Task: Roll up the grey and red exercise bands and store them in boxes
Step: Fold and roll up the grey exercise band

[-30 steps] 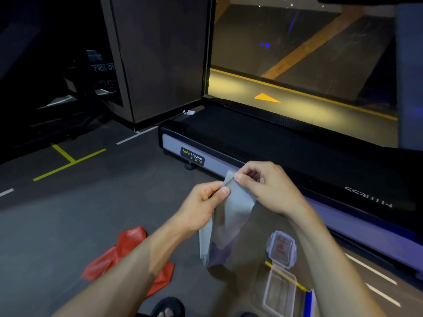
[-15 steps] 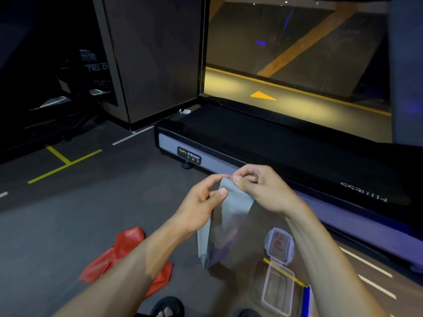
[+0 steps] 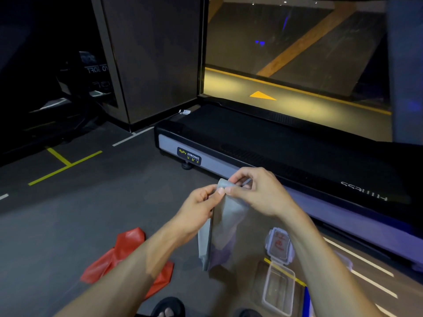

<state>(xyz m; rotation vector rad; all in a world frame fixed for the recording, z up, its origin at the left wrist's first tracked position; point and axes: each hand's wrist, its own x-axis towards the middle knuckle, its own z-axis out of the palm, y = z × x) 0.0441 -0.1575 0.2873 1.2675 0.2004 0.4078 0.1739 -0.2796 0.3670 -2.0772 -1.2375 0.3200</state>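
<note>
Barely begun: left hand and right hand pinching first curl of limp grey rubber band; crumpled red rubber band near left on floor, clear plastic box near right unfilled.

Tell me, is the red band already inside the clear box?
No, the red band lies crumpled on the floor left of the arms, while the open clear box sits apart on the right with nothing red in it.

a gym, dimly lit. a treadmill with a "body strong" label stands along a mirrored wall. the dark rubber floor carries yellow and white marking lines. another exercise machine sits in shadow at the far left.
</note>
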